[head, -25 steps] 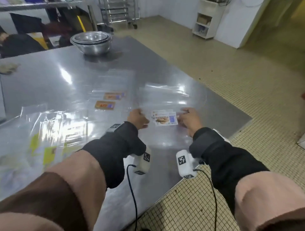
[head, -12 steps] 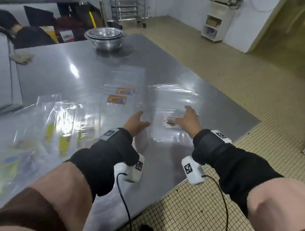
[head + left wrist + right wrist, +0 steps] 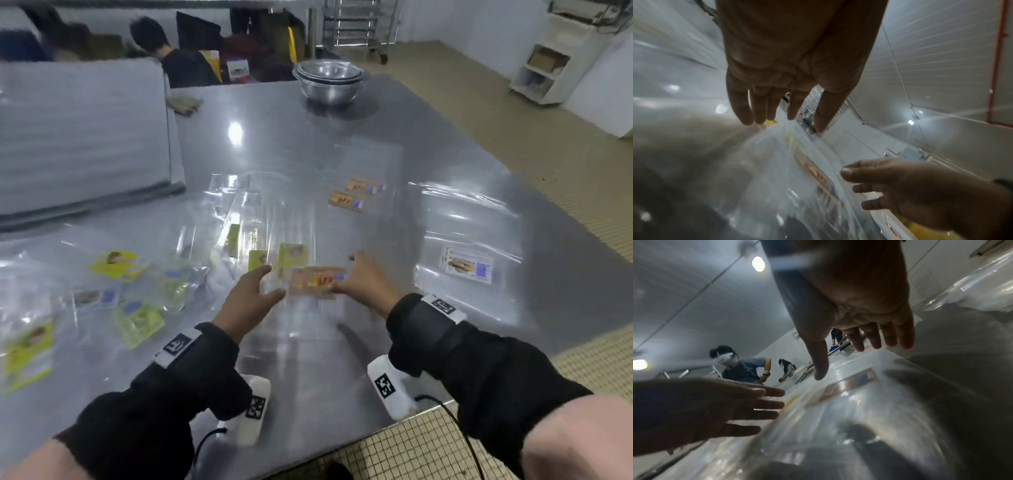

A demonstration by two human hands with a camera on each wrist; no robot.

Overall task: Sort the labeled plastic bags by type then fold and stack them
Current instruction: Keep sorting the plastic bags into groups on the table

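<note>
both hands point(image 3: 308, 291) open beside orange-labelled bag point(image 3: 317, 281); table edge point(image 3: 394, 425) near

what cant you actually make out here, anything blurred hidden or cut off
- Print on the orange label between the left hand and right hand: motion-blurred in head view.
- Whether either hand touches that bag: unclear in both wrist views, clear film and blur.
- Yellow-labelled bags: smeared, the pile cut off by the head view's left edge.
- White label text: too small.
</note>
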